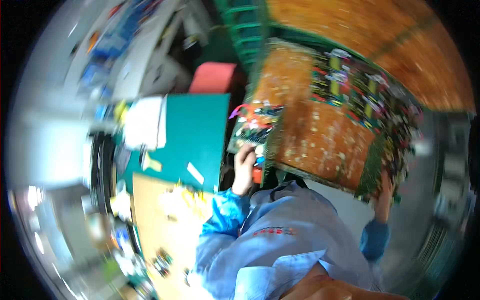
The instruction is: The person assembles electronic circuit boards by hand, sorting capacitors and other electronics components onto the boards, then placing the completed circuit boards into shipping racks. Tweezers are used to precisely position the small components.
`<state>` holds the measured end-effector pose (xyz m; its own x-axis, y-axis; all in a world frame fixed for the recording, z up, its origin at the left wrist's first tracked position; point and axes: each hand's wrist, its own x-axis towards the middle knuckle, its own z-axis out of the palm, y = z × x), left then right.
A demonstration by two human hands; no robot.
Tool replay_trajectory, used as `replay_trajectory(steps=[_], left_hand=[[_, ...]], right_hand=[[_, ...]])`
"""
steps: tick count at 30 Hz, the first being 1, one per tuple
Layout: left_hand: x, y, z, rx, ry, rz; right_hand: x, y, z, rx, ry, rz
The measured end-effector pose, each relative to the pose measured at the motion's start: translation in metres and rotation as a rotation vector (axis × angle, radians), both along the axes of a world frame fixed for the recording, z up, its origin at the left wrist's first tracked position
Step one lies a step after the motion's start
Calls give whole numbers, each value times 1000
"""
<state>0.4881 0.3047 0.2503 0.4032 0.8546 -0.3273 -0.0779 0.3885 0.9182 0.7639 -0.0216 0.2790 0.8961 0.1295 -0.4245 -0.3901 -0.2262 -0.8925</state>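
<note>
My left hand (243, 169) reaches forward from a blue sleeve, its fingers bent at the near end of a cluster of circuit boards (254, 131) with red and dark parts. What the fingers close on is not clear. Far to the right, my right hand (383, 197) is raised against the near end of a green strip (371, 167), below a dense heap of circuit boards (360, 87) with yellow, pink and white parts. Blur smears its fingers. Between the hands lies a worn orange-brown wooden surface (320, 140) with pale specks.
To the left stands a green-topped table (197, 135) with a white cloth-like item (145, 122) and a white strip (195, 173). A red box-like object (213, 77) is behind it. Nearer lies a tan board (160, 215) with small parts. Green rack bars (245, 30) rise at the back.
</note>
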Motion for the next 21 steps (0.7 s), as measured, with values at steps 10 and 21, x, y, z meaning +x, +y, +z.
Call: replay_trajectory(steps=[10, 21], left_hand=[[-60, -97, 40, 137, -215, 52], [-249, -145, 53, 192, -43, 659]], right_hand=[[19, -2, 32, -196, -680, 1251], [-172, 218, 94, -64, 159, 1213]])
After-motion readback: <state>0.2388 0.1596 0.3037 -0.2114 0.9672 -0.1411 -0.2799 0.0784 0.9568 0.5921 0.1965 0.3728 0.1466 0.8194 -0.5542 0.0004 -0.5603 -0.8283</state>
